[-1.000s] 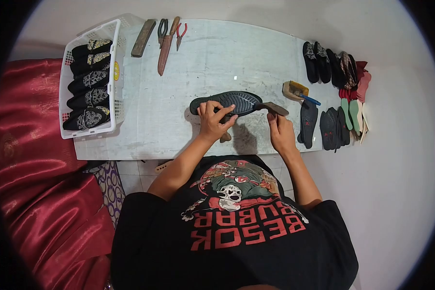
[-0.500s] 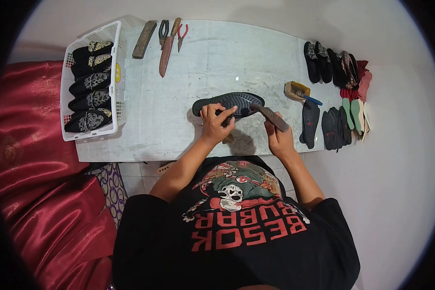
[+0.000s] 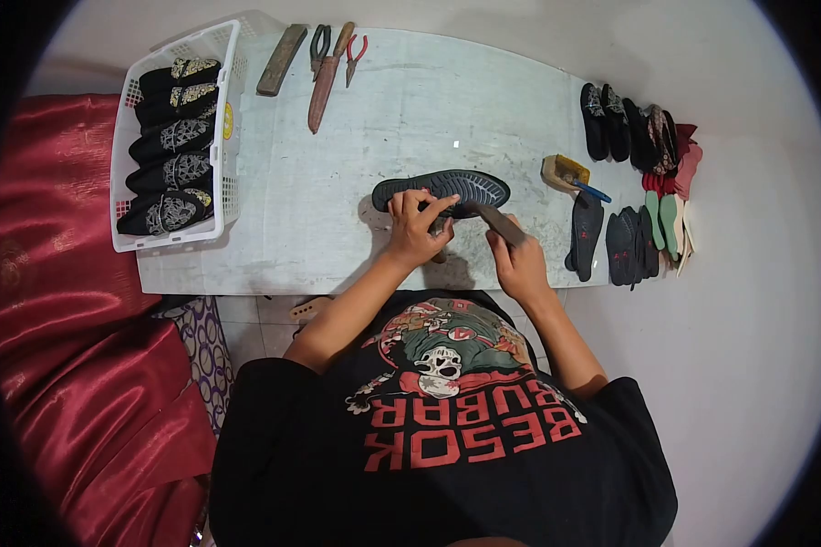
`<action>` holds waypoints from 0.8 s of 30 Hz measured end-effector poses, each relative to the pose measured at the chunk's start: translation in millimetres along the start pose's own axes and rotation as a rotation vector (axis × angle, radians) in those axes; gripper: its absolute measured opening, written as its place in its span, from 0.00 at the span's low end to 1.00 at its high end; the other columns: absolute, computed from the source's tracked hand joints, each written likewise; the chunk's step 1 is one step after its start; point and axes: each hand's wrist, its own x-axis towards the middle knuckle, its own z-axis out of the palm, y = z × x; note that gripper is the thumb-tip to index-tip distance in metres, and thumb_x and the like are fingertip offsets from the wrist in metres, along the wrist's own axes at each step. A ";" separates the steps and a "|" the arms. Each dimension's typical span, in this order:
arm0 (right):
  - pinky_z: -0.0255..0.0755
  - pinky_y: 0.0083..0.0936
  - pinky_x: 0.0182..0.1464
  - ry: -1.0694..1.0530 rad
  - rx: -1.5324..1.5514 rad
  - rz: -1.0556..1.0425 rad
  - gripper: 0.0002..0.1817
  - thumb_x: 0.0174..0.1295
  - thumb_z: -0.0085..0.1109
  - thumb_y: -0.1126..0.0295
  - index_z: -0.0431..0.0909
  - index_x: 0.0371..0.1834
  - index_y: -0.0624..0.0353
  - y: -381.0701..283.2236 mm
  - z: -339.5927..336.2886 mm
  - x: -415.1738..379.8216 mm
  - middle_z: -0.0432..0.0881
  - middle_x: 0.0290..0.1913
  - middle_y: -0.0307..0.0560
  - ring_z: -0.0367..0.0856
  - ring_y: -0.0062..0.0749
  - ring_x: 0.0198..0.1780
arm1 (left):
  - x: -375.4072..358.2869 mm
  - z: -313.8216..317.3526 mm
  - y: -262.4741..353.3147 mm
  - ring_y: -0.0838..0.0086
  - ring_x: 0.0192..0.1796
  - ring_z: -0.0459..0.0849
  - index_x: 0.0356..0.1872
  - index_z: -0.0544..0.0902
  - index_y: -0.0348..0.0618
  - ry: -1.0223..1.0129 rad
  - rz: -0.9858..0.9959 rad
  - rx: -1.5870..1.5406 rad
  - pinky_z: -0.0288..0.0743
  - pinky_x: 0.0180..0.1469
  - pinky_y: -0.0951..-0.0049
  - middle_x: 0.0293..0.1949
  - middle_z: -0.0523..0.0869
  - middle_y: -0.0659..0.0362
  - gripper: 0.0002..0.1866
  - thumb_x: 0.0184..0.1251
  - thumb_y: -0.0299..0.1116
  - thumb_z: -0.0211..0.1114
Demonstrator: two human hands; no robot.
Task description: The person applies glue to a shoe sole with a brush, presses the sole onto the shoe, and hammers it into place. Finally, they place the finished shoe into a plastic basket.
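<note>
A black sandal [image 3: 479, 185] lies on the table with its ridged sole facing up. My left hand [image 3: 418, 228] grips its near edge, with the thumb low and the index finger stretched across the sole. My right hand [image 3: 520, 266] is closed around what looks like a hammer [image 3: 502, 225], with a long dark head. The head's far end is at the sole's near edge, close to my left fingertips; whether it touches cannot be made out. My right hand hides the handle.
A white basket [image 3: 231, 173] of black patterned slippers stands left. Behind are a dark block [image 3: 283, 60], a sheathed knife [image 3: 324, 91] and pliers [image 3: 356, 62]. On the right are a glue container [image 3: 566, 171] with a blue-handled brush [image 3: 593, 190], black soles [image 3: 585, 235] and finished slippers [image 3: 595, 123].
The hammer's head has moved left along the sole, closer to my left fingers. My left hand keeps its grip on the sandal. The whole view has shifted slightly.
</note>
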 end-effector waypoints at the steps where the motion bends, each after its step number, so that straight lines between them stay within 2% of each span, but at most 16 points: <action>1: 0.73 0.53 0.37 -0.025 -0.058 0.048 0.14 0.77 0.52 0.59 0.76 0.50 0.59 1.3 3.0 3.3 0.83 0.28 0.59 0.83 0.64 0.33 | 0.6 -0.5 -0.1 0.61 0.52 0.71 0.57 0.89 0.64 0.002 0.002 -0.001 0.62 0.56 0.58 0.46 0.76 0.59 0.27 0.52 0.33 0.76; 5: 0.73 0.53 0.38 0.006 -0.006 -0.019 0.13 0.77 0.52 0.59 0.76 0.49 0.59 4.4 4.6 6.8 0.83 0.28 0.59 0.83 0.64 0.33 | 2.8 -2.7 0.4 0.61 0.53 0.72 0.57 0.89 0.63 -0.015 -0.014 -0.004 0.63 0.55 0.58 0.46 0.76 0.59 0.28 0.51 0.30 0.74; 7: 0.73 0.54 0.38 -0.143 -0.070 0.140 0.13 0.77 0.52 0.59 0.75 0.49 0.59 -15.1 -7.9 7.8 0.84 0.30 0.61 0.83 0.67 0.35 | 1.1 -5.6 1.9 0.61 0.53 0.72 0.57 0.89 0.63 -0.017 -0.012 -0.007 0.63 0.55 0.57 0.46 0.76 0.59 0.28 0.51 0.29 0.73; 8: 0.73 0.54 0.38 -0.145 -0.075 0.138 0.13 0.77 0.52 0.59 0.75 0.49 0.59 -13.6 -4.8 6.0 0.84 0.30 0.61 0.83 0.67 0.35 | 1.6 -6.3 2.2 0.61 0.52 0.72 0.57 0.89 0.62 -0.029 -0.018 -0.017 0.63 0.56 0.58 0.45 0.76 0.60 0.29 0.49 0.27 0.73; 10: 0.73 0.54 0.38 -0.076 -0.014 -0.060 0.14 0.76 0.54 0.59 0.74 0.49 0.60 -10.0 3.3 1.4 0.84 0.30 0.61 0.83 0.68 0.35 | 2.1 -5.5 2.2 0.62 0.51 0.72 0.58 0.89 0.62 -0.037 -0.028 -0.030 0.63 0.56 0.58 0.45 0.76 0.60 0.30 0.48 0.26 0.73; 11: 0.73 0.54 0.38 -0.080 -0.017 -0.059 0.14 0.76 0.54 0.59 0.74 0.49 0.60 -9.0 7.0 0.3 0.84 0.30 0.61 0.83 0.68 0.35 | 1.5 -5.4 2.5 0.62 0.51 0.72 0.58 0.89 0.62 -0.032 -0.031 -0.036 0.63 0.56 0.58 0.45 0.76 0.60 0.31 0.48 0.26 0.73; 13: 0.72 0.53 0.38 -0.198 0.033 0.183 0.15 0.74 0.55 0.58 0.74 0.48 0.60 -14.7 12.3 3.2 0.83 0.30 0.62 0.83 0.68 0.36 | 3.2 -6.4 2.3 0.62 0.51 0.72 0.59 0.88 0.63 -0.021 -0.031 -0.044 0.63 0.56 0.57 0.45 0.76 0.60 0.31 0.48 0.26 0.74; 21: 0.72 0.53 0.38 -0.093 0.000 0.076 0.14 0.73 0.55 0.58 0.72 0.45 0.60 -22.6 13.4 8.9 0.83 0.32 0.64 0.82 0.69 0.37 | 2.5 -11.8 0.5 0.60 0.54 0.72 0.60 0.88 0.63 -0.066 -0.012 -0.065 0.63 0.59 0.57 0.47 0.77 0.60 0.32 0.48 0.27 0.74; 24: 0.72 0.51 0.37 -0.180 -0.035 0.099 0.14 0.72 0.56 0.59 0.72 0.44 0.60 -19.5 7.9 13.1 0.83 0.31 0.64 0.83 0.67 0.36 | 2.1 -8.5 -2.0 0.61 0.54 0.73 0.59 0.88 0.63 -0.047 0.001 -0.056 0.63 0.58 0.57 0.46 0.77 0.60 0.32 0.48 0.26 0.74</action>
